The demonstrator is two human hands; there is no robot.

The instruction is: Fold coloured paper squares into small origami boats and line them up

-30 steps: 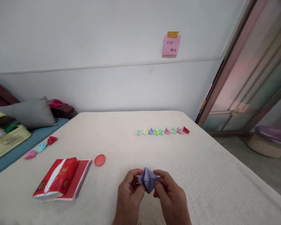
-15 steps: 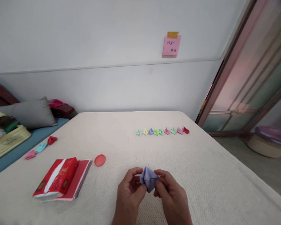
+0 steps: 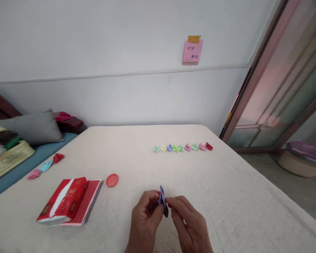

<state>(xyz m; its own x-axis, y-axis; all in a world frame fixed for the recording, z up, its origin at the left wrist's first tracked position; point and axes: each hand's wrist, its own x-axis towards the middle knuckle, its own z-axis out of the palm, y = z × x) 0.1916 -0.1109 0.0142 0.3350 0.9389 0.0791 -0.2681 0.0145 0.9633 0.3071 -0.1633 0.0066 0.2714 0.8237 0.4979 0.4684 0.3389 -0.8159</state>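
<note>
Low in the middle of the view, both my hands pinch a small purple folded paper piece just above the cream table cover. My left hand grips its left side with thumb and fingers closed. My right hand pinches its right side. The paper stands edge-on between the fingertips, pressed flat. Further back lies a row of several small folded paper shapes in green, yellow, purple, pink and red.
A red packet on a pink booklet lies at the left, with a round red lid beside it. Three folded papers sit near the left edge. A grey pillow and a basket are beyond; a glass door stands right.
The purple paper was spread open between my fingers; now it is squeezed flat and stands edge-on. My hands have drawn closer together.
</note>
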